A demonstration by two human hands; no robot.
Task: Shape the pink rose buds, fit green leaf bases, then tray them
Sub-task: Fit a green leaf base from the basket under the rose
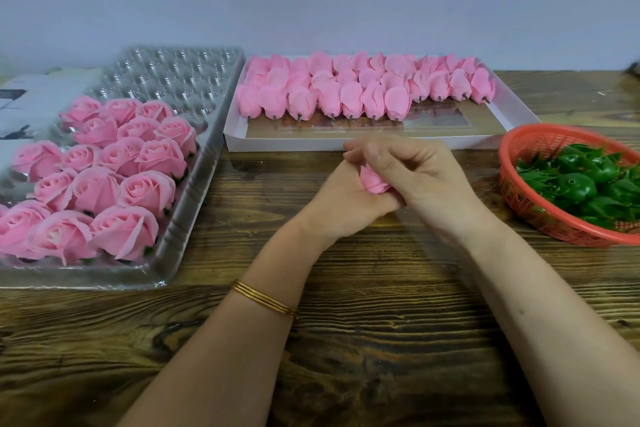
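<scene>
A wooden bench seen from above, with work laid out along its far half.

At the left edge sits a clear plastic blister tray [173,76]. Its near rows are filled with opened pink fabric roses [104,163]; the far cups are bare. The roses stand close together, so setting another one down carelessly would likely crush a neighbour's petals or tip it out of its cup.

At the far middle lies a shallow white cardboard box [287,144] holding rows of closed pink buds [349,90] on short dark pegs.

Just in front of the box, above the middle of the bench, both hands meet around a single small pink rose bud [374,182]. The left hand [341,205], with thin gold bangles [265,298] on its wrist, cups the bud from below with curled fingers. The right hand [429,173] closes over it from above, fingers bent and pinching. Too hard a squeeze or pull here could probably crease or tear a petal, and a loose hold could drop the bud onto the bench.

Near the right edge stands a red plastic mesh basket [519,198] of glossy green leaf bases [575,184].

The fingers hide most of the held bud, so its peg and how far it is shaped cannot be told. The tray's left side and the basket's right side are cut off. A printed sheet [31,104] behind the tray is unreadable.
</scene>
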